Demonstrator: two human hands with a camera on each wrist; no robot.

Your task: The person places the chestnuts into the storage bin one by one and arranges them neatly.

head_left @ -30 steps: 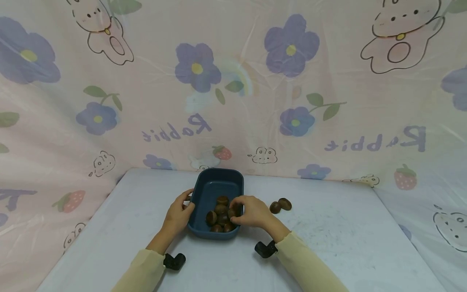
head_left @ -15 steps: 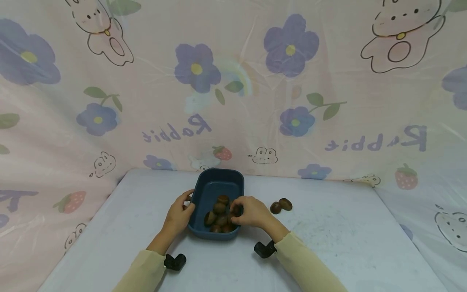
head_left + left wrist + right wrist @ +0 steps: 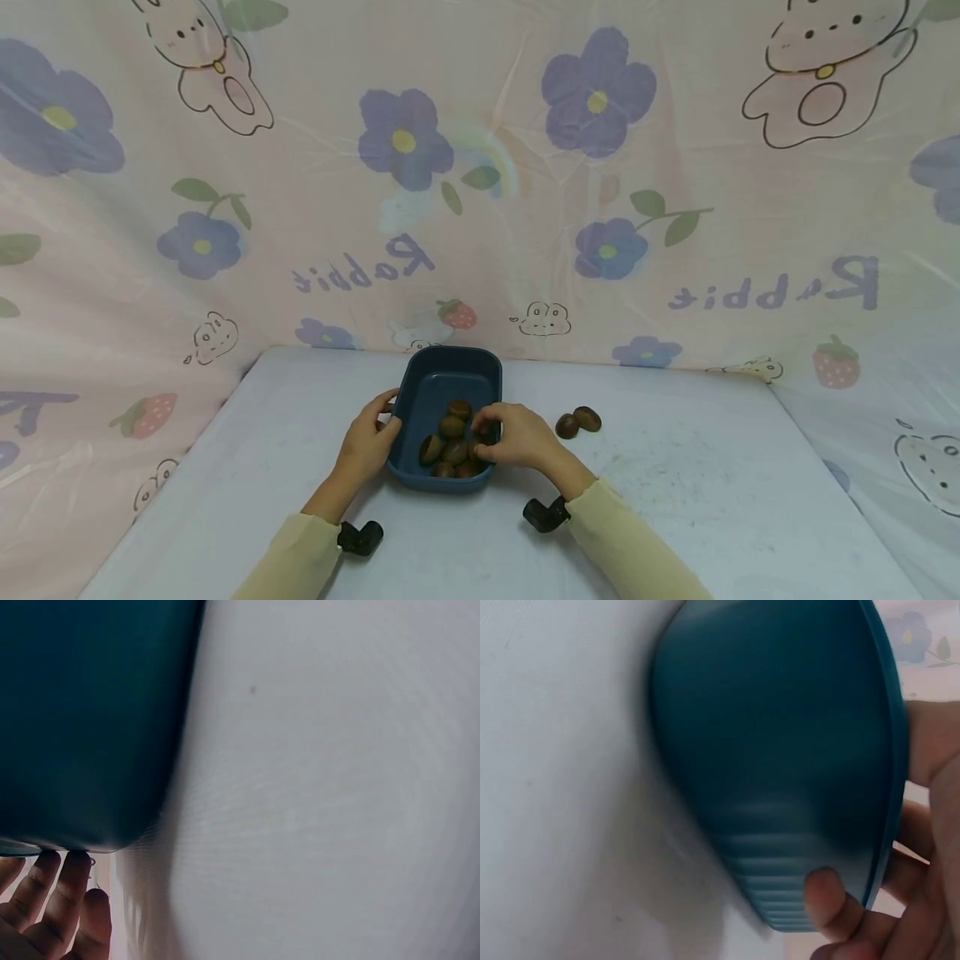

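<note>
A dark blue rectangular box (image 3: 442, 367) stands on the white table, with several brown chestnuts (image 3: 453, 452) bunched in its near half. My left hand (image 3: 367, 442) rests against the left side, and its fingertips (image 3: 75, 859) touch the outer wall in the left wrist view. Over the right rim reaches my right hand (image 3: 521, 437), its thumb and forefinger curled about a chestnut (image 3: 486, 431) inside. In the right wrist view one finger (image 3: 826, 896) of this hand stays outside, by the ribbed wall. The other fingertips are hidden behind the rim there.
Two chestnuts (image 3: 577, 422) lie on the white table (image 3: 675, 500) to the right of the box. Behind the table hangs a pale cloth (image 3: 495, 250) printed with flowers and rabbits. Each wrist carries a small black camera (image 3: 546, 514).
Inside the box the chestnuts near my right hand have shifted slightly to the left. My right fingers have barely moved, and the left hand keeps its place on the box.
</note>
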